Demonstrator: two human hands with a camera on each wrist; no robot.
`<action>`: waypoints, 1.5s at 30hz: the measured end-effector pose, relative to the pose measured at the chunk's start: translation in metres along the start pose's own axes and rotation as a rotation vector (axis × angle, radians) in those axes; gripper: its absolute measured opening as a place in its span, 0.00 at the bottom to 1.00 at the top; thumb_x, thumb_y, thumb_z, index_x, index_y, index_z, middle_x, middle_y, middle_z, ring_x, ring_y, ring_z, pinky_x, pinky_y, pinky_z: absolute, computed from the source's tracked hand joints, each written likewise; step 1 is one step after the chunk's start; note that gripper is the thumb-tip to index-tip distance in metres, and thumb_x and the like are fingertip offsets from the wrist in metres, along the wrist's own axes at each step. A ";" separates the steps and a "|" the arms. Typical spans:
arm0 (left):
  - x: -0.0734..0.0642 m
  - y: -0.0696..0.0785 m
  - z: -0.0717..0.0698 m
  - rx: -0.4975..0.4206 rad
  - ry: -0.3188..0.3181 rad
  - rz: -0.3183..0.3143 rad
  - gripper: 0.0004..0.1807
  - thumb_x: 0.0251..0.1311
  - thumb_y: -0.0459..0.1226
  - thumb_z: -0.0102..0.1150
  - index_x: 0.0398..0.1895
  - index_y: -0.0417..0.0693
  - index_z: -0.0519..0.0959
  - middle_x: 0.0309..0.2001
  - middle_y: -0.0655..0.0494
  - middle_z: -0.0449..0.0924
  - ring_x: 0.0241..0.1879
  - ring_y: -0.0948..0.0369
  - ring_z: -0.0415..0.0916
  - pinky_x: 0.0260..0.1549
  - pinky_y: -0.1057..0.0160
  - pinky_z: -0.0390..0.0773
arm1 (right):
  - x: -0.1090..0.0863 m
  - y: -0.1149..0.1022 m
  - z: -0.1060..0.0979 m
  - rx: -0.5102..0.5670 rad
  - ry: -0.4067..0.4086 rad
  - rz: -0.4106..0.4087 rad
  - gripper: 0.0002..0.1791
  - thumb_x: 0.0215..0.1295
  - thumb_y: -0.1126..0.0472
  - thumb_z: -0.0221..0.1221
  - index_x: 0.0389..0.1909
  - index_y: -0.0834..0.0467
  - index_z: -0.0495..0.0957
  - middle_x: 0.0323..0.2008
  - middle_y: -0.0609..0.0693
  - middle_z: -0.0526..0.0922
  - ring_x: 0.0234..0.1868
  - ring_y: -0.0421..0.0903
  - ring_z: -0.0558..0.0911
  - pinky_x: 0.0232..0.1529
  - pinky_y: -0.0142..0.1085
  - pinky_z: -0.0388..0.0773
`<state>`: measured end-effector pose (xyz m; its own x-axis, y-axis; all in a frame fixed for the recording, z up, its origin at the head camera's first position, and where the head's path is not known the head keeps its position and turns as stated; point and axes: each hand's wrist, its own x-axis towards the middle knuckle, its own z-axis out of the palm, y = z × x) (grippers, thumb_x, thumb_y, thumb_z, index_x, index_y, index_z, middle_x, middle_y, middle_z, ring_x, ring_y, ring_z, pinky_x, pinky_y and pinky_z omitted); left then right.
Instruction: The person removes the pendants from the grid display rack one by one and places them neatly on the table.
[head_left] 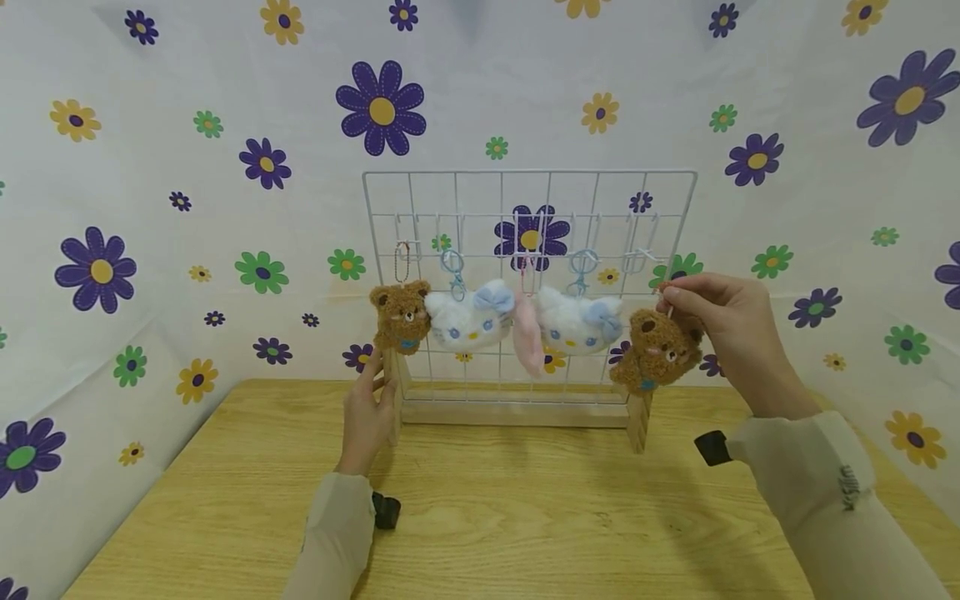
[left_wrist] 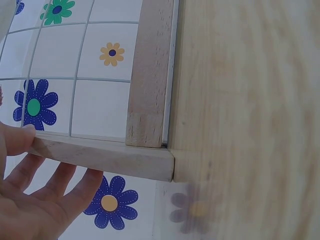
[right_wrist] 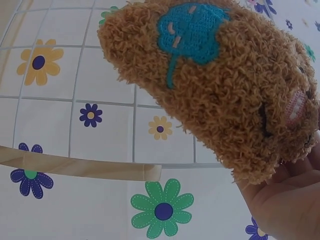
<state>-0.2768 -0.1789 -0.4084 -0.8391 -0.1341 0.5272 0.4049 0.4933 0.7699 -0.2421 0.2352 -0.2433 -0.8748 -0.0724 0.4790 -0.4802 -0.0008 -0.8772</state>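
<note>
My right hand (head_left: 738, 333) pinches the bead chain (head_left: 663, 286) of a brown bear plush keychain (head_left: 663, 354) between thumb and forefinger. The bear hangs tilted in front of the rack's right side; its turquoise patch (right_wrist: 190, 32) fills the top of the right wrist view. At the left end of the white wire grid rack (head_left: 525, 172), my left hand (head_left: 366, 412) grips the wooden upright (left_wrist: 100, 155), thumb on one side and fingers on the other. Another brown bear plush keychain (head_left: 402, 321) hangs on the rack just above that hand.
Two white cat-head plush keychains (head_left: 468, 325) with blue bows and a pink plush (head_left: 528, 333) hang along the grid's middle. White hooks (head_left: 637, 250) stick out at its right. The rack's wooden crossbar (head_left: 517, 414) sits low over the wooden table (head_left: 525, 517); a flowered cloth (head_left: 300, 75) stands behind.
</note>
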 end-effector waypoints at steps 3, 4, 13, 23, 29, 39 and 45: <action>0.000 0.000 0.000 0.003 -0.001 0.003 0.32 0.71 0.22 0.52 0.76 0.32 0.58 0.66 0.29 0.69 0.55 0.34 0.77 0.47 0.40 0.82 | -0.001 0.001 -0.002 -0.049 0.003 0.016 0.07 0.72 0.65 0.62 0.42 0.63 0.87 0.34 0.47 0.87 0.35 0.41 0.82 0.35 0.25 0.80; 0.000 0.000 0.000 0.004 0.000 0.002 0.32 0.71 0.22 0.52 0.76 0.32 0.58 0.66 0.29 0.69 0.55 0.33 0.77 0.47 0.40 0.82 | -0.002 0.001 -0.003 -0.068 0.002 0.019 0.07 0.72 0.65 0.62 0.42 0.63 0.87 0.34 0.46 0.87 0.34 0.41 0.82 0.34 0.25 0.80; 0.000 0.000 0.000 -0.010 -0.004 0.000 0.32 0.71 0.22 0.52 0.77 0.32 0.58 0.66 0.29 0.68 0.56 0.33 0.76 0.48 0.39 0.82 | -0.007 0.006 -0.005 -0.097 -0.008 0.013 0.07 0.72 0.66 0.61 0.42 0.63 0.87 0.34 0.45 0.88 0.34 0.39 0.82 0.34 0.24 0.81; 0.000 0.001 0.000 -0.013 -0.002 -0.011 0.32 0.71 0.21 0.51 0.77 0.33 0.58 0.67 0.29 0.68 0.56 0.33 0.76 0.48 0.40 0.82 | -0.015 0.011 -0.007 -0.189 -0.033 0.028 0.08 0.74 0.65 0.60 0.43 0.63 0.86 0.34 0.44 0.87 0.32 0.38 0.82 0.32 0.25 0.81; 0.000 0.003 0.000 -0.008 0.000 -0.015 0.33 0.70 0.21 0.52 0.77 0.33 0.58 0.67 0.29 0.68 0.56 0.33 0.76 0.48 0.40 0.82 | -0.019 0.014 -0.010 -0.225 -0.056 0.022 0.08 0.74 0.66 0.59 0.42 0.63 0.86 0.32 0.44 0.87 0.30 0.38 0.82 0.31 0.26 0.82; -0.001 0.001 0.000 -0.014 0.003 -0.004 0.32 0.70 0.21 0.52 0.77 0.32 0.58 0.66 0.29 0.69 0.56 0.33 0.76 0.48 0.39 0.82 | -0.028 0.020 -0.013 -0.312 -0.069 0.040 0.08 0.75 0.65 0.58 0.42 0.64 0.85 0.31 0.44 0.86 0.28 0.39 0.83 0.29 0.28 0.82; 0.000 0.000 0.000 -0.007 0.010 0.007 0.32 0.71 0.22 0.52 0.76 0.32 0.59 0.66 0.29 0.69 0.55 0.33 0.77 0.47 0.40 0.82 | -0.031 0.024 -0.015 -0.327 -0.070 0.049 0.09 0.76 0.64 0.58 0.42 0.64 0.85 0.31 0.43 0.86 0.28 0.39 0.81 0.29 0.27 0.81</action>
<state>-0.2764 -0.1786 -0.4085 -0.8326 -0.1393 0.5361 0.4132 0.4884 0.7686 -0.2274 0.2525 -0.2790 -0.8963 -0.1327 0.4230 -0.4426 0.3233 -0.8364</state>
